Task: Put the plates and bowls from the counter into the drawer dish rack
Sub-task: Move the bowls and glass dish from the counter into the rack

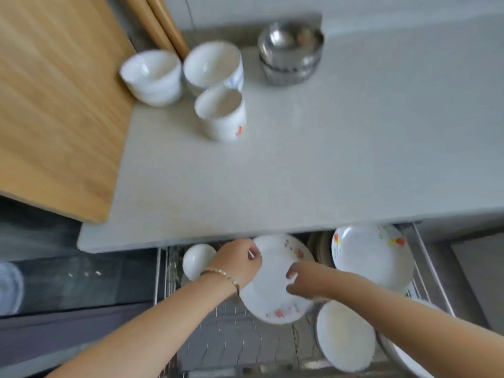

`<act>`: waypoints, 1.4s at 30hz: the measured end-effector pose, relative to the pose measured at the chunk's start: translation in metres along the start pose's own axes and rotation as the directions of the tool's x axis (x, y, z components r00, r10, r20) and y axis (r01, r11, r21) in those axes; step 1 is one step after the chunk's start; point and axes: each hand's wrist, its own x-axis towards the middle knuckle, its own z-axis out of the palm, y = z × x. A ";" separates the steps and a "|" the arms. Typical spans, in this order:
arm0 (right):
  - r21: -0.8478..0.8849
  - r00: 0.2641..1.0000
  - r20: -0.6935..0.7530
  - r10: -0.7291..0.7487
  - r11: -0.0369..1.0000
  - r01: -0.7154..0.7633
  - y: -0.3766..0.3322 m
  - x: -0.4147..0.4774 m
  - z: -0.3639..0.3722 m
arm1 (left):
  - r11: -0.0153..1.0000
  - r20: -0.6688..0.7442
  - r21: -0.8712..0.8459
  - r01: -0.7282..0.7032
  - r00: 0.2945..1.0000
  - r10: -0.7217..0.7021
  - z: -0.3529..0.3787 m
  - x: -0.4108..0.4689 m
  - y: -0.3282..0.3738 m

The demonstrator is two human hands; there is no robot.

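Note:
Both my hands hold a white flowered plate point(275, 282) over the open drawer dish rack point(231, 336). My left hand point(237, 264) grips its left rim; my right hand point(305, 282) pinches its right side. A second flowered plate point(371, 255) stands in the rack at the right, a plain white plate point(345, 336) lies below it, and a small white bowl point(197, 260) sits at the left. On the counter point(327, 159) stand stacked white bowls point(152, 77), a larger white bowl point(214, 65), a flowered white bowl stack point(222, 115) and stacked steel bowls point(290, 54).
A wooden cutting board point(54, 105) covers the counter's left part, with rolling pins point(161, 23) behind it. A dark glass appliance front point(81, 282) lies left of the drawer. The drawer's metal rail point(433, 268) runs along the right side.

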 end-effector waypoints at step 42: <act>0.518 0.988 -0.137 0.069 0.856 0.012 0.023 -0.045 0.050 | 0.839 0.176 -0.491 0.235 0.970 -0.169 0.055 -0.070 -0.028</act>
